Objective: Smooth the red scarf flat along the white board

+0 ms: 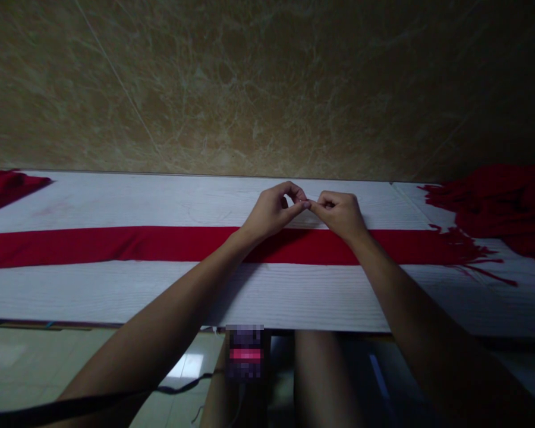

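Note:
A long red scarf (pixel 196 244) lies stretched across the white table (pixel 138 294), its fringed end toward the right. Above the scarf, my left hand (pixel 279 205) is closed in a pinch, thumb and forefinger tips together. My right hand (pixel 341 213) has its fingers curled in, and its thumb and forefinger meet the left fingertips. Whatever lies between the fingertips is too small to make out. Both wrists cross over the scarf.
A heap of red fringed cloth (pixel 508 205) lies at the table's right end. Another piece of red cloth (pixel 9 187) is at the far left. A marbled wall (pixel 267 89) rises behind the table. A dark strap (pixel 71 407) hangs below on the left.

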Available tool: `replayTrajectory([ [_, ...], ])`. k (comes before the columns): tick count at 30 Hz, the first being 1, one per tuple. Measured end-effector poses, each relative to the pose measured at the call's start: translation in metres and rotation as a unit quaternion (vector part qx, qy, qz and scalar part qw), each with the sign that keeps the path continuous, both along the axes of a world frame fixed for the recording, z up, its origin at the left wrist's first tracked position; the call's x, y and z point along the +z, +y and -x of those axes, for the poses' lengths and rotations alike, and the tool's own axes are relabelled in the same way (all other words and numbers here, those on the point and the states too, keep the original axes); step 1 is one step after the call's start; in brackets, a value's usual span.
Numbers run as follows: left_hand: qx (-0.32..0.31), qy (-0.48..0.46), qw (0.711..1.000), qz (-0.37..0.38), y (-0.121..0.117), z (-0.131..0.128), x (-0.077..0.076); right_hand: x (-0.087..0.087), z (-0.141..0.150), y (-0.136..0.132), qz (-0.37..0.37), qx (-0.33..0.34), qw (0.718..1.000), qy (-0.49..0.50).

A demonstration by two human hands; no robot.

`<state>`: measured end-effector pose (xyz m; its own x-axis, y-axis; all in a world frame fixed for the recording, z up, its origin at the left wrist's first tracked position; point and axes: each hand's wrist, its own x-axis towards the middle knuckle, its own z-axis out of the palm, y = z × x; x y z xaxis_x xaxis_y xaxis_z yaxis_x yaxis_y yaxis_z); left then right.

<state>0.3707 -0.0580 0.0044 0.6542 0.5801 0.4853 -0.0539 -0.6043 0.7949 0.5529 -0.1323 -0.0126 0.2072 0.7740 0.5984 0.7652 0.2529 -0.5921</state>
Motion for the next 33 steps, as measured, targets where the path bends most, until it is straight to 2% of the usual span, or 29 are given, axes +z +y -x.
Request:
replayTrajectory([
  [14,0.0,-0.004,1.0,-0.022,0.0035,-0.0008,-0.0015,-0.0008,-0.0004,0.0,-0.006,0.009,1.0,0.011],
  [25,0.008,-0.015,1.0,0.001,0.0017,-0.0023,-0.0032,0.0007,0.0004,0.0003,-0.008,0.004,1.0,0.005],
  [33,0.009,-0.018,1.0,-0.013,0.0012,-0.0018,-0.0019,-0.0008,-0.0007,0.0025,-0.014,0.008,1.0,-0.002],
])
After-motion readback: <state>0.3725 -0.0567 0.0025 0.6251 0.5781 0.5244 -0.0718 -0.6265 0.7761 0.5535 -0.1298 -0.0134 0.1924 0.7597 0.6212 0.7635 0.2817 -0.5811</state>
